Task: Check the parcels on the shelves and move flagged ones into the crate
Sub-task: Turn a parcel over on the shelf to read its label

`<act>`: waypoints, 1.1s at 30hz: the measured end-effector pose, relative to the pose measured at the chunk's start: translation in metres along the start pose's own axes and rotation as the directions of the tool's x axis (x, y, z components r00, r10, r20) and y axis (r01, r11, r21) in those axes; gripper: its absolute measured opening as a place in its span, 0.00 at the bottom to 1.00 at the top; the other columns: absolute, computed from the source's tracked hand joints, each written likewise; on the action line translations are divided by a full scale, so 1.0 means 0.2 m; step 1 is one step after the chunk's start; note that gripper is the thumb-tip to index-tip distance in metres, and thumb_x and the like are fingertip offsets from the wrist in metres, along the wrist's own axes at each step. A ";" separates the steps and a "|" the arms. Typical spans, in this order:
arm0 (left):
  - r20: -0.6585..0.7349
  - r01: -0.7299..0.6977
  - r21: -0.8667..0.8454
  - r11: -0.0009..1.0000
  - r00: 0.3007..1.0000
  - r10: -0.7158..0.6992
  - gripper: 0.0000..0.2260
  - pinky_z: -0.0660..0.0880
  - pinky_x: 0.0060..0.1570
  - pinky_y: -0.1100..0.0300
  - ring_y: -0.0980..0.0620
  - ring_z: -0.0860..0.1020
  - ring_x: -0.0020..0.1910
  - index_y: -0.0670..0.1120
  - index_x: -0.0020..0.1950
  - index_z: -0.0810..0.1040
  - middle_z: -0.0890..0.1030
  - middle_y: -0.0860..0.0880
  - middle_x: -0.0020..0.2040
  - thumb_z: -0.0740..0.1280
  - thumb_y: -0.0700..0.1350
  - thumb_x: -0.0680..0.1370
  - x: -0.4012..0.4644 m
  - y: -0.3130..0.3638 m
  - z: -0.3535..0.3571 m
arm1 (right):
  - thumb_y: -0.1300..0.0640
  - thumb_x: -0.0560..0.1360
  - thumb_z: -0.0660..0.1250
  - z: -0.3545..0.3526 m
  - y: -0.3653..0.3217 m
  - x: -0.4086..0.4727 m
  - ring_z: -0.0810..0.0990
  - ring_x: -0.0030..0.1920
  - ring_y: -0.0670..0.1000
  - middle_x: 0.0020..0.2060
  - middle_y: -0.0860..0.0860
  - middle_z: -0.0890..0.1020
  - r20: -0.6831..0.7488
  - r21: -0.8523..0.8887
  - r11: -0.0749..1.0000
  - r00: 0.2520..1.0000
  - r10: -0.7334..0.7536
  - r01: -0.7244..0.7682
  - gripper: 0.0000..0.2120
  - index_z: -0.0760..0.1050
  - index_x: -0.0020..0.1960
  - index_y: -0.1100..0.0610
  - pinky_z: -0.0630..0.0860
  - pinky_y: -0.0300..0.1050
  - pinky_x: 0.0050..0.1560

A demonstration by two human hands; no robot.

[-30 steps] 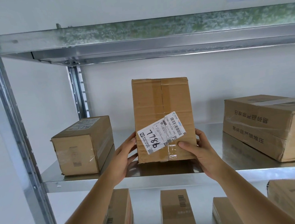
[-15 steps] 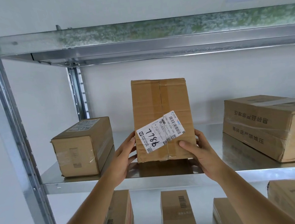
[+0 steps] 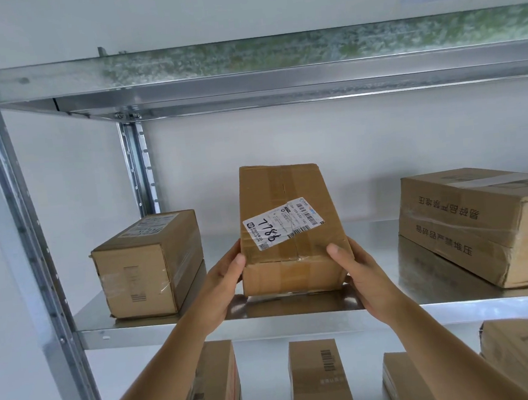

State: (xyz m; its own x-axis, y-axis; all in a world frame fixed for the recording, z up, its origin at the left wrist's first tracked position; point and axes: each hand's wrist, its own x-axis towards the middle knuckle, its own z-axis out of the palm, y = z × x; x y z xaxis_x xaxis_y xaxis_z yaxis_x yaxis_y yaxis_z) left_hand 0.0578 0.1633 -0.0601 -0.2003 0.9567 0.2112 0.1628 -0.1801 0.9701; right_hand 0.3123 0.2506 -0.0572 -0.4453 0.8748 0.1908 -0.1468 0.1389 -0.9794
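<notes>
Cardboard, brown and taped along its seam, forms the tall rectangular parcel [image 3: 291,229] at the centre of the frame, tipped back so its top leans away while its lower edge sits on or just above the galvanised metal shelf [image 3: 267,325]. A white shipping label [image 3: 284,223] with barcodes and handwritten digits lies slanted across its face. The left hand [image 3: 222,286] grips the parcel's lower left corner, thumb on the front face; the right hand [image 3: 361,274] grips the lower right corner in the same way, its thumb also on the front.

The step in hand appears to be the check itself, with the label turned toward the viewer for reading. If the parcel is flagged, the next move calls for a level lift clear of the shelf lip and a carry to the crate, which is not in view.

Left of centre rests a smaller brown carton [image 3: 148,264]; at the right edge, a wide printed carton [image 3: 479,225]. More boxes [image 3: 316,380] line the shelf below.
</notes>
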 end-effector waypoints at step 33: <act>-0.060 -0.013 -0.003 1.000 0.998 0.013 0.51 0.60 0.77 0.36 0.47 0.60 0.82 0.64 0.84 0.48 0.54 0.61 0.84 0.74 0.70 0.69 -0.05 0.05 0.07 | 0.18 0.63 0.65 0.07 0.05 -0.01 0.49 0.81 0.43 0.80 0.34 0.51 -0.136 -0.396 0.899 0.957 -0.256 0.184 0.55 0.43 0.81 0.35 0.55 0.56 0.81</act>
State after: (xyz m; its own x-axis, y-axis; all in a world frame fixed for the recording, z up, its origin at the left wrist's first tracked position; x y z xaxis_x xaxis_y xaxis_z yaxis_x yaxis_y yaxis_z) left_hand 0.0746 0.1540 -0.0538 -0.2557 0.9388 0.2308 0.1623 -0.1937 0.9675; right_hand 0.2997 0.2443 -0.0673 -0.2682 0.8649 0.4243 0.1361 0.4700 -0.8721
